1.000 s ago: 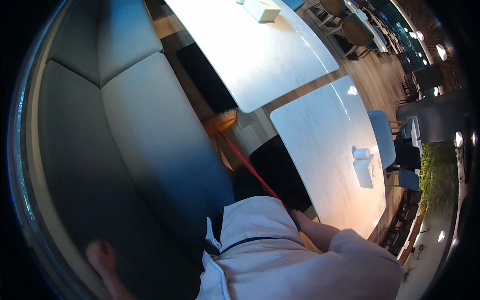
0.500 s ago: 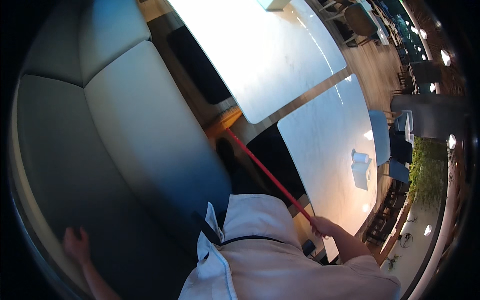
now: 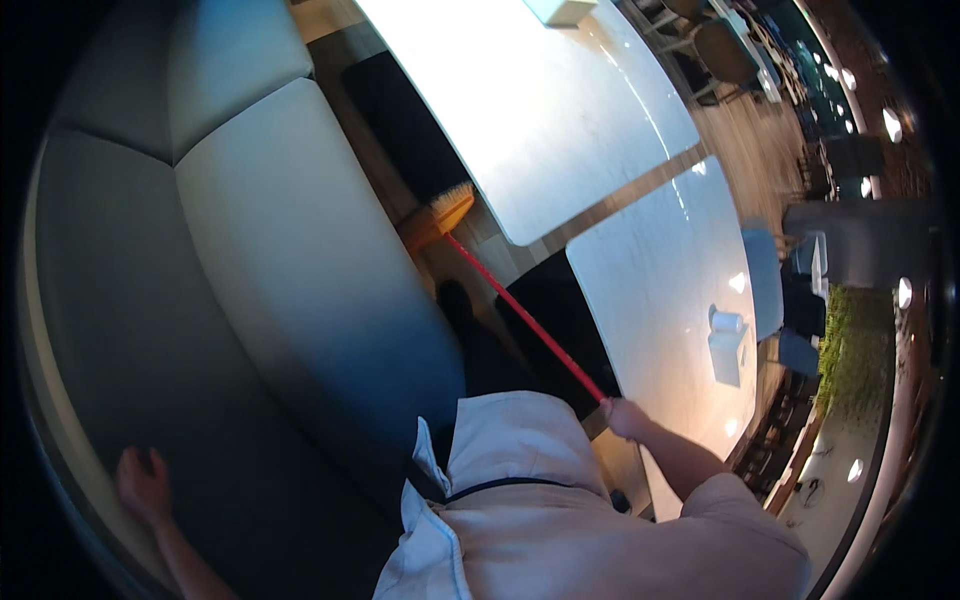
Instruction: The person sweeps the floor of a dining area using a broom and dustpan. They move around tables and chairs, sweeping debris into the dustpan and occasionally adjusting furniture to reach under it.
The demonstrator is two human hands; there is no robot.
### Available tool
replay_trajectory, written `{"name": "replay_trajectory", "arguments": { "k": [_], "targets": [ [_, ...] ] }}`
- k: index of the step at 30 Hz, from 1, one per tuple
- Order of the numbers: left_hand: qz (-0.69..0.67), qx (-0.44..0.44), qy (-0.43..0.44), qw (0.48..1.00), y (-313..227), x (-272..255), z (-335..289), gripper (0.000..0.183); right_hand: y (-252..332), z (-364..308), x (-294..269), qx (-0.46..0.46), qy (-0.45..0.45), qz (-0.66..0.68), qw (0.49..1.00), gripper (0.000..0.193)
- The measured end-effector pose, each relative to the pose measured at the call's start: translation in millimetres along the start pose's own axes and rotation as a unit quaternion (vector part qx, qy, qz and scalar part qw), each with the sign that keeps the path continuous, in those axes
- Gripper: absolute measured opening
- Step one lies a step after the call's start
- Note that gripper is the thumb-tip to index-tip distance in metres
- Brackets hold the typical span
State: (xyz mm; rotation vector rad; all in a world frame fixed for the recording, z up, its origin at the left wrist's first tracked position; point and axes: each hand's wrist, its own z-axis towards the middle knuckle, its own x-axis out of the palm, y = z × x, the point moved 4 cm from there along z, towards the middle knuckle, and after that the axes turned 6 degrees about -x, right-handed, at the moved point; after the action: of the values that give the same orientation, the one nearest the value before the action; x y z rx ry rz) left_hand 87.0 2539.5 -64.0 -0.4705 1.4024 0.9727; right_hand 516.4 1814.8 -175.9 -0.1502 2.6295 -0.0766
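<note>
Two white tables (image 3: 560, 110) stand beside a grey bench (image 3: 280, 260). Right hand (image 3: 625, 417) grips a red broom (image 3: 500, 290), bristles on wooden floor (image 3: 470, 250) between them. Left hand (image 3: 143, 483) rests open on the bench.

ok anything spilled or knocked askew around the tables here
Nothing stands out. Both white tabletops look clean, and the small white holder stands upright. The right hand holds the red-handled broom, bristles on the floor under the table; the left hand rests on the grey bench seat.

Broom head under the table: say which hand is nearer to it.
Right. The right hand grips the red handle leading to the broom head; the left hand rests far off on the bench seat.
</note>
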Motion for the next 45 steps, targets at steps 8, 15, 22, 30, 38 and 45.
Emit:
{"name": "replay_trajectory", "arguments": {
  "k": [8, 15, 22, 30, 38, 45],
  "targets": [
    [-0.013, -0.055, 0.047, 0.997, 12, 13, -5, 0.025, 104, 43, -15, 0.026, 0.054, 0.094, 0.994, 0.069],
    [0.055, -0.072, 0.084, 0.992, 34, 30, -42, 0.031, 335, 210, -69, -0.057, 0.085, 0.237, 0.966, 0.069],
    [0.025, 0.0, 0.025, 0.999, -20, -13, 26, 0.039, 614, 289, -192, -0.131, 0.038, 0.272, 0.952, 0.067],
    [0.026, -0.021, 0.1, 0.994, -22, -26, 23, 0.033, 560, 210, -171, -0.191, 0.123, 0.455, 0.861, 0.056],
    [0.015, -0.03, 0.123, 0.992, -21, -29, 38, 0.028, 355, 61, -177, 0.029, 0.148, 0.224, 0.963, 0.054],
    [0.006, -0.072, 0.151, 0.986, -18, -31, 41, 0.028, 437, 92, -207, 0.018, 0.116, 0.07, 0.991, 0.075]
  ]
}}
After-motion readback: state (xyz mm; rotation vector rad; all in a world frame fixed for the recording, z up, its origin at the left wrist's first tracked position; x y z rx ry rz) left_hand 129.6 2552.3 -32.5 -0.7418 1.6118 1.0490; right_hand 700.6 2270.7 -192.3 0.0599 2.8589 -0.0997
